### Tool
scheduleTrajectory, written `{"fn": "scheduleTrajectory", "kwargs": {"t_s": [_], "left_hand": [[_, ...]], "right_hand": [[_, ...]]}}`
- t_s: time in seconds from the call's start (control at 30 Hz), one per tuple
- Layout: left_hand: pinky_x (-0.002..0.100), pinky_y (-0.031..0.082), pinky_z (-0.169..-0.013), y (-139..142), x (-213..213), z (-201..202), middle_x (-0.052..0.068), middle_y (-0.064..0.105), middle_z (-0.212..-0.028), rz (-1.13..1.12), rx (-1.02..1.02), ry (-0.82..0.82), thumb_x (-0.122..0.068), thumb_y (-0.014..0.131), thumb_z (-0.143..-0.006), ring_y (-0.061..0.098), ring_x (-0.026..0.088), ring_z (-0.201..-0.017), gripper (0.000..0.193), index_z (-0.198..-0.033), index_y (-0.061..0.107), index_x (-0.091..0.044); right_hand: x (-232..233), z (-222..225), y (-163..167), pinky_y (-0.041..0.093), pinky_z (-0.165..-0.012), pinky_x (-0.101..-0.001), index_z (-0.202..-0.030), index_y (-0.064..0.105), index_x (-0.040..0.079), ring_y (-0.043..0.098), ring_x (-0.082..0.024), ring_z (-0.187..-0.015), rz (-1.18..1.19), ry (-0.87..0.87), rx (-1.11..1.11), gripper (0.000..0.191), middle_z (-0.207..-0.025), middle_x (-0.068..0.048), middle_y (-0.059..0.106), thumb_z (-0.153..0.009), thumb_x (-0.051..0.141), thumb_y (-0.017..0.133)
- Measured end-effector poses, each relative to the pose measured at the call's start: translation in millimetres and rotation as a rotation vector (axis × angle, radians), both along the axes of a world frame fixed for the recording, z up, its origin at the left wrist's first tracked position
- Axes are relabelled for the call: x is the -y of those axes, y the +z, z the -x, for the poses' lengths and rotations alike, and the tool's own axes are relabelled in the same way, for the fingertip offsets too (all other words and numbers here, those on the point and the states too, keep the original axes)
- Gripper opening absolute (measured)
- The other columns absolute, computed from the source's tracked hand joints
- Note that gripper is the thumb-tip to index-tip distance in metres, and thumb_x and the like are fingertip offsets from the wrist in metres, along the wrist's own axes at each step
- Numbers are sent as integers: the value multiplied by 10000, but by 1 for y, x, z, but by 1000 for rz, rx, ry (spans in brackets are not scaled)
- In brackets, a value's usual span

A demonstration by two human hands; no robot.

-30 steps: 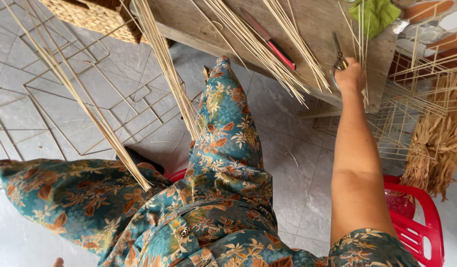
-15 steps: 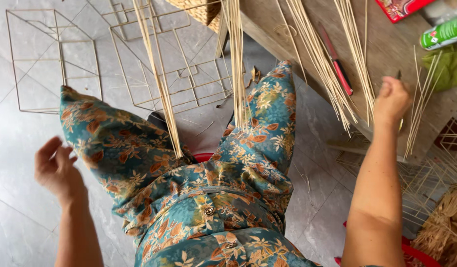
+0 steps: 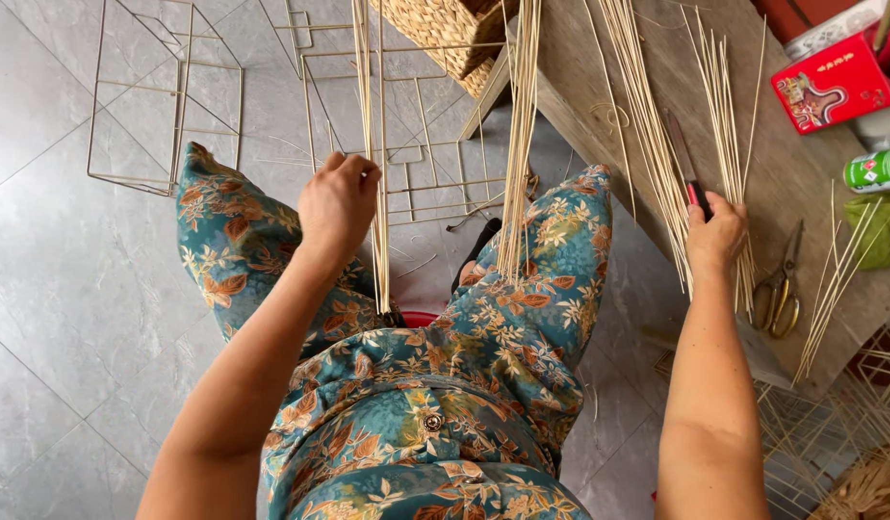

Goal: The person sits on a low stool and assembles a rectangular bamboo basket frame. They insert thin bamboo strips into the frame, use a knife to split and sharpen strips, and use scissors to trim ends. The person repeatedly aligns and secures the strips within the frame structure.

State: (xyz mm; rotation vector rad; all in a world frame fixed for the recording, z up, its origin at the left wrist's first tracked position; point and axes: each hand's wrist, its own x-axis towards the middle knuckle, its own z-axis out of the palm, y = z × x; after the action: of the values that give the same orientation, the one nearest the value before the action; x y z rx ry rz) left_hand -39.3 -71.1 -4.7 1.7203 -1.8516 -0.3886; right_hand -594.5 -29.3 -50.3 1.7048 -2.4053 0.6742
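My left hand (image 3: 337, 202) pinches a bundle of bamboo sticks (image 3: 375, 144) over my lap; my right hand (image 3: 716, 231) closes on the knife (image 3: 685, 164) lying on the tabletop (image 3: 801, 183). Best grip low, keeping sticks aligned.

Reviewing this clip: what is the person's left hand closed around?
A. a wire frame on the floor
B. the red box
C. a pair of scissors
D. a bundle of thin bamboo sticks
D: the left hand is wrapped around a bundle of thin bamboo sticks standing between the knees, while the scissors lie untouched on the wooden bench near the right hand.
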Motion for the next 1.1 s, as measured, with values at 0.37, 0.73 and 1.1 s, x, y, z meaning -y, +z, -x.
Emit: {"fn": "scheduleTrajectory", "kwargs": {"t_s": [0.37,0.73,1.1], "left_hand": [[419,601,-619,-24,41,33,169,653,-980,-378,243,37,-384,629,-1005,732,303,-806,404,-1074,562,9],[468,575,-651,-16,34,43,189,718,-883,-254,76,60,-250,615,-1001,727,362,-753,231,-958,617,-24],[290,496,-543,42,-40,3,131,707,-899,-294,-1286,-34,-152,652,-1038,605,167,-633,138,-1023,592,-29]], "right_hand": [[-23,22,32,561,-799,-262,-1208,683,-30,690,-134,-892,370,-33,556,259,-1042,-64,726,-960,-23,759],[-125,-95,100,576,-818,-325,-1345,570,-56,654,-217,-853,689,245,1231,334,-1074,-156,687,-1016,-96,608],[-144,-225,123,448,-493,-234,-1098,562,44,504,-104,-568,382,407,1492,147,-926,-140,672,-980,-44,558]]}}
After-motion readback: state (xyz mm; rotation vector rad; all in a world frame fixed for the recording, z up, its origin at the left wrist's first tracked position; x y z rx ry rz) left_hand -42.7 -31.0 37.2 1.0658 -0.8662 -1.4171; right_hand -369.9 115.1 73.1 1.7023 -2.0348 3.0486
